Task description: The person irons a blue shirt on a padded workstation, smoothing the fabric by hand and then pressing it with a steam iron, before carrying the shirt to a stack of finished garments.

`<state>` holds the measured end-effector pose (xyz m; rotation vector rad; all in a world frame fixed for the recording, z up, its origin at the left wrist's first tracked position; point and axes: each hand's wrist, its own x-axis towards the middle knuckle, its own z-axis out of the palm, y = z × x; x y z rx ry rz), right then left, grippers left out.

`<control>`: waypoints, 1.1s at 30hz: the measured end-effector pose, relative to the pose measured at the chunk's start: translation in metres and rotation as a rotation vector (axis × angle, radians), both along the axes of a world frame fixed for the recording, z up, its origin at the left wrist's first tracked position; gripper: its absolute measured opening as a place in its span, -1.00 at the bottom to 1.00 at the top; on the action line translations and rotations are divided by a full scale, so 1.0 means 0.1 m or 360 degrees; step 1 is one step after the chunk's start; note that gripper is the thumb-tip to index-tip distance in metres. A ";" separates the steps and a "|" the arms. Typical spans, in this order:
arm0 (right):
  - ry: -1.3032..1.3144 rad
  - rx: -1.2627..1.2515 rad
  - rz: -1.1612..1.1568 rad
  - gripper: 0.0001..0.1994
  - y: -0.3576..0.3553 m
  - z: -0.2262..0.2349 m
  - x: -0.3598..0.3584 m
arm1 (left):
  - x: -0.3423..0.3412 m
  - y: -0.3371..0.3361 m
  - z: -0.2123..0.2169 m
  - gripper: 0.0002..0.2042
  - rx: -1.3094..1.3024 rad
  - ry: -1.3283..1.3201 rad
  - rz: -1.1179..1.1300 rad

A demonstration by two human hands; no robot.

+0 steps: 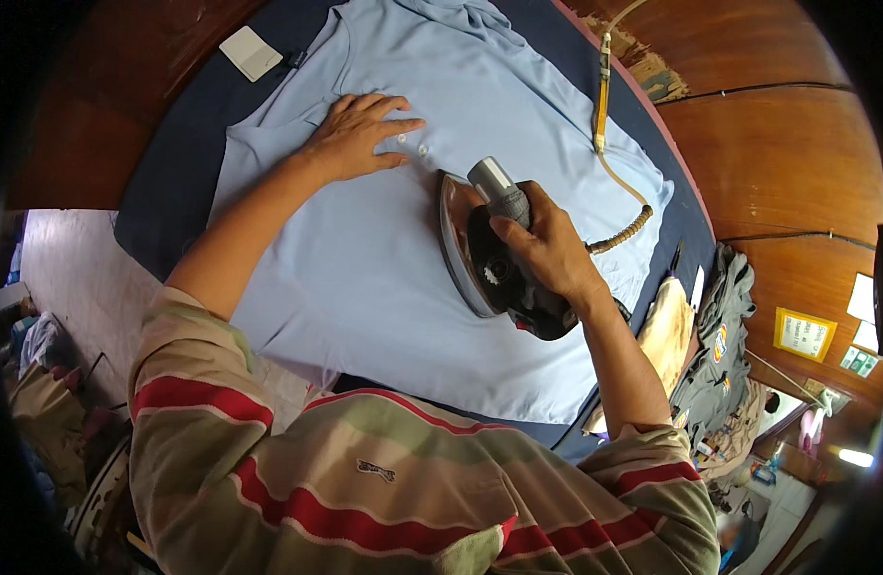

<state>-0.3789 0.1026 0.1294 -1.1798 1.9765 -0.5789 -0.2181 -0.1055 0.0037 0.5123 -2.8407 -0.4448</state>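
A light blue garment (365, 278) with small white buttons lies spread over a dark blue ironing surface (187, 163). On its middle rests a clothes iron (513, 273), its soleplate against the fabric. My right hand (547, 244) is wrapped round the iron's handle. Beside the buttons, my left hand (360, 139) lies on the cloth with its fingers spread, holding nothing. The iron's cord (622, 232) runs from behind my right hand to the upper right, part of it wound in a brown coil.
A white card-like object (251, 54) lies at the far left of the surface. Wooden panelling (767, 163) stands along the right. Near my right forearm are a folded cream cloth (666, 321) and a dark grey garment (715, 355). More clothes (48, 412) are piled at the lower left.
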 end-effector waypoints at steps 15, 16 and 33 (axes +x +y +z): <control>0.0159 0.0146 -0.0024 -0.61 -0.34 0.05 0.23 | 0.03 -0.15 -0.03 -0.23 0.0109 -0.0049 -0.0043; 0.0140 0.0045 0.0004 -0.61 -0.33 0.05 0.24 | 0.04 -0.15 -0.04 -0.21 0.0133 -0.0064 -0.0041; 0.0134 -0.0013 -0.0085 -0.62 -0.44 0.03 0.43 | 0.05 -0.24 -0.02 -0.25 0.0369 -0.0081 -0.0132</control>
